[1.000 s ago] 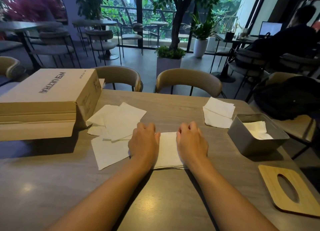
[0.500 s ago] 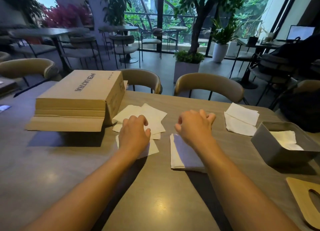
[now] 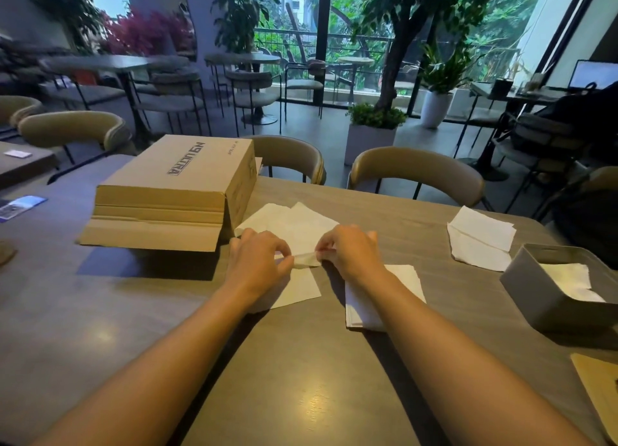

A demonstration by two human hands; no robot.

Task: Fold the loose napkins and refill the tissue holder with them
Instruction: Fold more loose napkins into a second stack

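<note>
Napkin [image 3: 306,259]: edge pinched in our left grip [image 3: 257,261] and right grip [image 3: 351,251]. Risk, we judge: uneven pull tears paper, skews fold.

Dim interior, daylight from rear windows [image 3: 334,27], soft glare on table [image 3: 314,405], wide-angle edge bending

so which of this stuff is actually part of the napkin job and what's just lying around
Job: left hand and right hand pinching one napkin; loose napkins; folded stack; far napkin pile; grey tissue holder; wooden lid.
Lying about: cardboard box; blue leaflet.
</note>
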